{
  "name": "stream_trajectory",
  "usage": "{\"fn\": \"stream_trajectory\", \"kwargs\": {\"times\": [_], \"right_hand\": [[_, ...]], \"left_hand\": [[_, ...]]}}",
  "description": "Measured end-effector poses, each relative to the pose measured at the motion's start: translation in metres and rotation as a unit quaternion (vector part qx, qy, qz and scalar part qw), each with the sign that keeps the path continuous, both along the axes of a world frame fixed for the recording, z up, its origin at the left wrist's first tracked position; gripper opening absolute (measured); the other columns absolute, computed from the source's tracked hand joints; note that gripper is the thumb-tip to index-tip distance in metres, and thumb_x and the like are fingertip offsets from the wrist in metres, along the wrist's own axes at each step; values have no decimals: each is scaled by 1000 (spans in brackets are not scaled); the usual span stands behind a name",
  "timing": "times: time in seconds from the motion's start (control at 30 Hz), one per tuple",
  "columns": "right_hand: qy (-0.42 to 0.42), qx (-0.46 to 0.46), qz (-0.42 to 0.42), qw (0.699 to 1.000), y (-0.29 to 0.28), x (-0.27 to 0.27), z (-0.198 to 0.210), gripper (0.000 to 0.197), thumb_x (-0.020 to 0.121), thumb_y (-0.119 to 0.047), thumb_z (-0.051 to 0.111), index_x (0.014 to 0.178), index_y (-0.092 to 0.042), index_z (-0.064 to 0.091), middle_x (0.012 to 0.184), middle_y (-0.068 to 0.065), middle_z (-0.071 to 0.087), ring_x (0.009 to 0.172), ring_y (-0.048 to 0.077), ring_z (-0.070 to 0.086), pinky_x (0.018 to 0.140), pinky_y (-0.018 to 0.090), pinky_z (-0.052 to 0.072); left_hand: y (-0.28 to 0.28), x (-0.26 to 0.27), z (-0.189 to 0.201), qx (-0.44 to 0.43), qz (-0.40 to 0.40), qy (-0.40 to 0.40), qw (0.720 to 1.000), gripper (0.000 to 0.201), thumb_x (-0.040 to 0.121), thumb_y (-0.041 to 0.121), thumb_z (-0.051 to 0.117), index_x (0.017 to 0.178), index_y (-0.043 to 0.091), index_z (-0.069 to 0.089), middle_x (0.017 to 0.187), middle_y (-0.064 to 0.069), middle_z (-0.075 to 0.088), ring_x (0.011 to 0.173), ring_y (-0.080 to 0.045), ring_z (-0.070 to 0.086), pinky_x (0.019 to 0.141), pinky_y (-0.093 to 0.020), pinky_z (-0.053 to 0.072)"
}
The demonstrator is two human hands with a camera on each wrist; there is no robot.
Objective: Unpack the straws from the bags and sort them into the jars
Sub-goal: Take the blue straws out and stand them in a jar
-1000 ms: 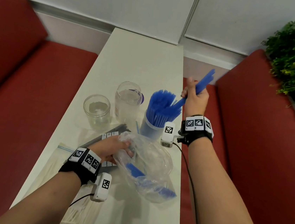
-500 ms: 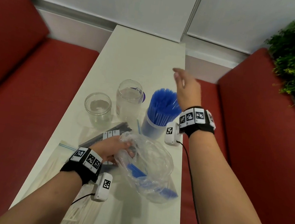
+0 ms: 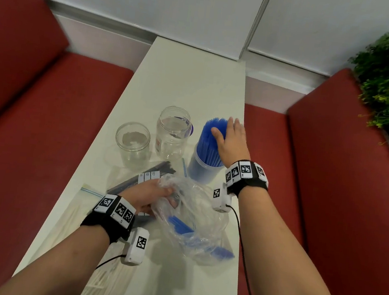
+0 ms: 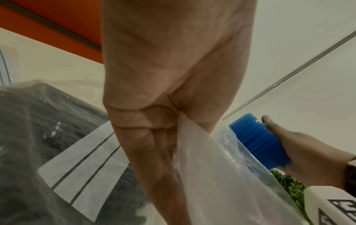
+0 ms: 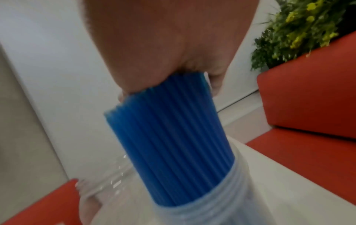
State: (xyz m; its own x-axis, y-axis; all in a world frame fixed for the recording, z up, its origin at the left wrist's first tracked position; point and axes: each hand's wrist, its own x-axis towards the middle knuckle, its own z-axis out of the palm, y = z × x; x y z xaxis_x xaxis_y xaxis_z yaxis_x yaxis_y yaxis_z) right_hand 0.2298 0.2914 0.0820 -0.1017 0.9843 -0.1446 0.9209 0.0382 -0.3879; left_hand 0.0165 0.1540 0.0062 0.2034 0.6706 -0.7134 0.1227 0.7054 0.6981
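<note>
Blue straws [image 3: 209, 144] stand bundled in the right-hand jar [image 3: 198, 168] on the tabletop [image 3: 191, 79], the right hand [image 3: 231, 140] laid flat on their tips; light, springy, best gathered mid-bundle. Left wrist: the left hand [image 4: 173, 91] has its grip pinching the limp, slippery bag [image 4: 221, 175]. Right wrist: palm pressing the straw tops [image 5: 169, 129]

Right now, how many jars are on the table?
3. A short empty jar stands farthest left, a taller empty jar beside it, and the jar packed with blue straws on the right, under the right hand. None seem hidden.
</note>
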Motion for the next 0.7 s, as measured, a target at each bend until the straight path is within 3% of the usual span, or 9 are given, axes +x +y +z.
{"fn": "stream_trajectory", "kwargs": {"times": [0.1, 0.17, 0.23, 0.3, 0.33, 0.4, 0.53, 0.57, 0.7], "right_hand": [[92, 55, -38, 994, -6, 6, 14, 72, 103, -59, 34, 161, -21, 14, 169, 3, 9, 155, 32, -2, 123, 53, -2], [170, 176, -57, 968, -17, 10, 31, 52, 104, -44, 45, 150, -20, 42, 155, 6, 42, 146, 27, 32, 123, 45, 22], [277, 209, -45, 937, -38, 9, 47, 23, 98, -21, 54, 118, -22, 66, 115, -2, 68, 107, 11, 62, 98, 34, 49], [314, 63, 23, 947, -64, 3, 52, 23, 91, -6, 54, 97, -23, 69, 88, -6, 71, 80, 11, 67, 81, 30, 56], [285, -39, 69, 955, -77, -3, 47, 22, 89, -5, 55, 97, -21, 69, 83, -4, 71, 78, 14, 69, 78, 30, 57], [144, -198, 157, 957, -102, -15, 25, 22, 89, -13, 62, 110, -19, 67, 90, -2, 71, 85, 18, 68, 77, 27, 52], [-55, -292, 189, 936, -147, -25, -37, 52, 88, -29, 72, 132, -12, 51, 124, 12, 65, 110, 30, 62, 91, 34, 47], [-85, -300, 181, 933, -156, -23, -50, 56, 87, -30, 73, 133, -10, 48, 127, 15, 63, 113, 33, 61, 92, 38, 48], [-114, -315, 157, 929, -186, -20, -80, 61, 82, -30, 79, 128, -10, 44, 124, 16, 63, 109, 36, 63, 93, 45, 52]], "left_hand": [[-1, 0, 0, 7, 4, 0, 1000, 29, 102, 36, 59, 125, 19, 65, 106, -11, 77, 91, -30, 74, 66, -37, 59], [-2, 0, 0, 11, 10, -4, 1000, 28, 103, 33, 58, 124, 17, 65, 106, -13, 77, 82, -25, 73, 59, -32, 56], [-3, 1, 0, 18, 17, -8, 1000, 24, 103, 27, 58, 123, 15, 65, 103, -14, 76, 75, -22, 72, 53, -30, 55], [-4, 3, 1, 30, 27, -6, 999, 22, 103, 23, 56, 123, 16, 64, 104, -15, 76, 77, -22, 73, 54, -31, 56], [-4, 4, 0, 36, 36, -6, 999, 24, 103, 20, 55, 125, 16, 63, 107, -18, 75, 81, -25, 73, 57, -33, 57], [-5, 9, 0, 50, 64, -5, 997, 29, 102, 15, 54, 131, 17, 58, 115, -22, 72, 93, -33, 73, 61, -38, 59], [-6, 15, 3, 85, 125, -8, 989, 48, 97, 3, 55, 140, 23, 48, 121, -19, 66, 105, -42, 67, 80, -58, 58], [-8, 15, 5, 88, 129, -17, 987, 52, 94, 3, 58, 139, 25, 47, 117, -18, 66, 103, -41, 67, 79, -57, 57], [-19, 16, 11, 81, 113, -18, 990, 67, 80, 4, 70, 134, 37, 49, 121, -10, 63, 104, -38, 67, 61, -38, 58]]}}
